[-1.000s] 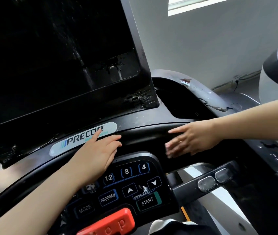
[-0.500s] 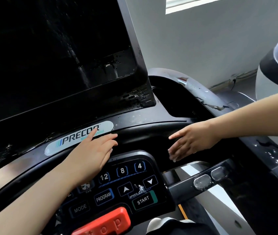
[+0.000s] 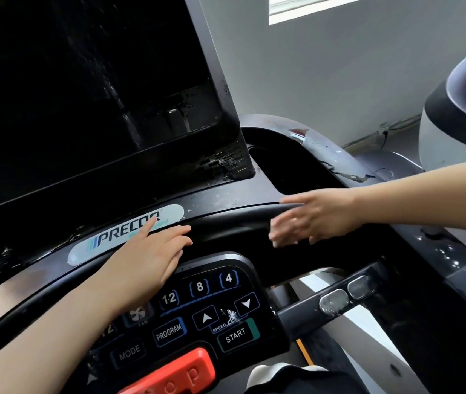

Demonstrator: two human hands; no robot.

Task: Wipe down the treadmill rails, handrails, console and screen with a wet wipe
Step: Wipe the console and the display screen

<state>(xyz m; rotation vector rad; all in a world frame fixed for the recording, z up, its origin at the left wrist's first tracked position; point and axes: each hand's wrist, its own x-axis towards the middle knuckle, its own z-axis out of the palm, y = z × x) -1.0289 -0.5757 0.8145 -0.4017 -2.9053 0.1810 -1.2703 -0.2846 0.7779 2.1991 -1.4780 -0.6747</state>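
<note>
Left hand [image 3: 146, 251] lies flat, fingers spread, on the console [image 3: 226, 203] by the keypad [image 3: 197, 308] — apparently bracing. Right hand [image 3: 311, 217], fingers straight, presses the curved rail [image 3: 232, 220] — no wet wipe visible, perhaps beneath it.

A gym or exercise room: a black Precor-branded treadmill console [image 3: 226, 214] with a numbered speed keypad [image 3: 197, 314] and red stop button [image 3: 169, 373] fills the near view, a white-and-black exercise machine [image 3: 459, 109] stands far right against a plain grey wall [image 3: 340, 81].
</note>
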